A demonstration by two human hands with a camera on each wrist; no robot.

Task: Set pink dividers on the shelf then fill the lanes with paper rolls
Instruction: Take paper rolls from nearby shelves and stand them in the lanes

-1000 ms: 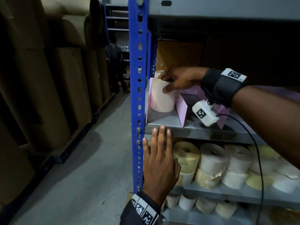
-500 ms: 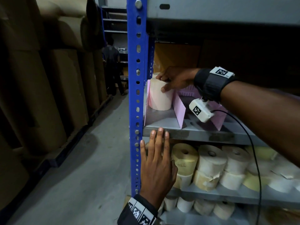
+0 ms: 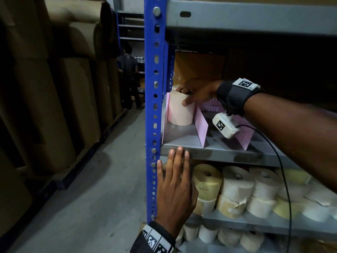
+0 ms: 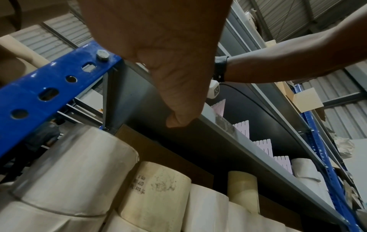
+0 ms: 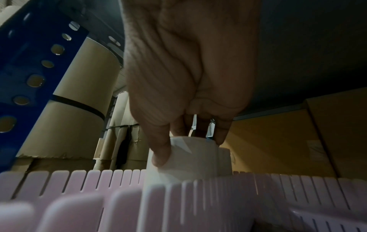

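Observation:
A pale paper roll (image 3: 180, 111) stands upright in the leftmost lane of the grey shelf (image 3: 209, 152), between two pink dividers (image 3: 200, 127). My right hand (image 3: 196, 94) grips the roll's top from above, thumb on its near side and fingers over its far rim; the right wrist view shows the same roll (image 5: 190, 158), with a second roll (image 5: 225, 161) just behind it. Another pink divider (image 3: 243, 135) stands further right. My left hand (image 3: 175, 187) is flat, fingers straight, fingertips on the shelf's front edge beside the blue upright (image 3: 155, 106).
The shelf below holds several cream and yellowish paper rolls (image 3: 235, 187), with more rolls (image 3: 206, 233) one level down. Tall brown paper reels (image 3: 54, 88) line the left of the aisle. A person (image 3: 128, 77) stands far down the aisle. Brown cartons (image 3: 198, 68) fill the shelf's back.
My right hand has slid the paper roll deeper into the left lane and keeps hold of its top. The left hand stays on the shelf edge.

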